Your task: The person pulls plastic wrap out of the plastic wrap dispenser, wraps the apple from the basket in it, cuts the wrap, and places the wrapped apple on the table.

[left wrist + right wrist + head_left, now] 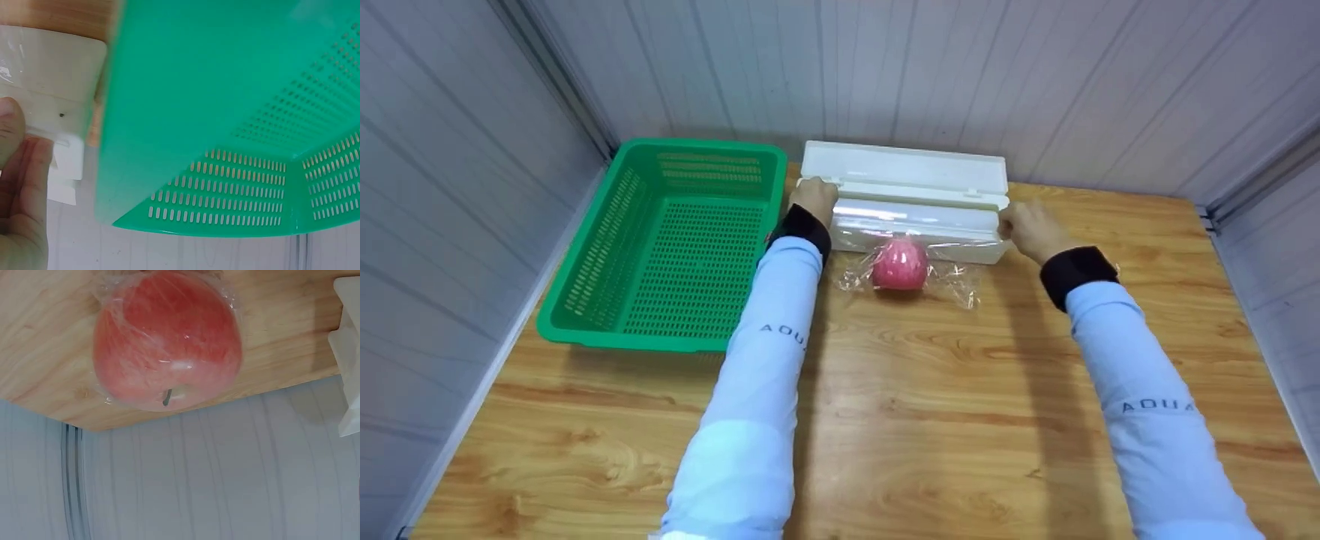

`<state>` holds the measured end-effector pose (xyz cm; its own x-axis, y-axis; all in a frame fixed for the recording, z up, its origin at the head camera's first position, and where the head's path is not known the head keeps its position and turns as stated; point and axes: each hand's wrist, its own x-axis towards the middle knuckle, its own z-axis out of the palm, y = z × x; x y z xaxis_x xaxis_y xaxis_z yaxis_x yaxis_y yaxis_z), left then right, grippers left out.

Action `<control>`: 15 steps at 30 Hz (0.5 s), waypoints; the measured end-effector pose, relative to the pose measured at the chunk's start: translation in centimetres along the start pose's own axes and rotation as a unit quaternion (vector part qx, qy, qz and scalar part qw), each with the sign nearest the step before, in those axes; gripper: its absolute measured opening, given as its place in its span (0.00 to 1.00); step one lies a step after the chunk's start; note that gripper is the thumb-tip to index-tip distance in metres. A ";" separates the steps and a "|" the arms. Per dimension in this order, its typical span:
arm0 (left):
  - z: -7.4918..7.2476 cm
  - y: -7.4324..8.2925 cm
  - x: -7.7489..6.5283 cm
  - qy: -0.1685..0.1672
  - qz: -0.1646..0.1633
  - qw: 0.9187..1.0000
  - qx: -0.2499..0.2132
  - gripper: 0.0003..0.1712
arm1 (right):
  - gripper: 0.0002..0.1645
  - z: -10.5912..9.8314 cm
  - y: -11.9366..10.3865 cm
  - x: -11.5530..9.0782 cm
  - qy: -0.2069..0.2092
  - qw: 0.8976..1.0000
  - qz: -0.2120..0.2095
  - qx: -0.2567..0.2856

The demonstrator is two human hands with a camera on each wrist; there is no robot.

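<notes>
A white cling film box (919, 253) stands with its lid (904, 166) raised, showing the shiny film roll (915, 216). My left hand (814, 196) grips the box's left end. Its thumb and fingers (36, 174) also show there in the left wrist view. With curled fingers, my right hand (1035, 229) holds the right end; it is out of sight in the right wrist view. In front of the box sits a pinkish red apple (900, 264) under clear film (952, 281) whose crumpled edges spread both ways. Close up, the right wrist view shows a film-wrapped apple (169, 343), its stem visible.
A green perforated basket (660, 341) stands on the left, its side (163, 112) close beside my left hand. Everything stands on a wood-grain table (922, 420). Pale ribbed panels (885, 67) rise behind it and on both sides.
</notes>
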<state>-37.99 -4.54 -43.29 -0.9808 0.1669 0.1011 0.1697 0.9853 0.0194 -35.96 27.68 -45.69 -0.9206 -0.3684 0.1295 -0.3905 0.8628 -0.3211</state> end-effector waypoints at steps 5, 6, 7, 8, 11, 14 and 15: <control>-1.9 0.8 -1.3 0.004 0.004 1.000 -0.022 0.18 | 0.12 -0.2 0.1 -0.1 0.023 1.000 0.011 -0.017; -1.5 0.8 -1.1 0.005 0.005 1.000 -0.021 0.17 | 0.12 -0.1 0.1 -0.3 0.023 0.999 0.013 -0.017; -1.1 0.9 -0.8 0.003 0.003 1.000 -0.021 0.16 | 0.13 0.0 0.2 -0.5 0.022 1.000 0.015 -0.014; -0.6 0.9 -0.4 0.001 0.004 1.000 -0.019 0.16 | 0.13 0.1 0.3 -0.7 0.020 1.000 0.016 -0.012; 1.4 0.8 1.0 -0.008 0.011 1.000 -0.012 0.15 | 0.12 0.6 0.8 -1.4 0.020 1.000 0.020 -0.007; 3.2 0.4 1.7 -0.017 0.026 0.999 -0.006 0.14 | 0.12 1.1 0.9 -1.9 0.014 1.000 0.020 -0.010; 4.8 0.0 2.4 0.006 0.045 0.999 0.006 0.14 | 0.12 1.1 0.8 -1.9 0.006 1.000 0.025 -0.011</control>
<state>-40.80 -4.00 -47.81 -0.9603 0.2549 0.1134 0.2563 0.9666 -0.0027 -34.48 28.73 -47.27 -0.9390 -0.3205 0.1249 -0.3437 0.8875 -0.3071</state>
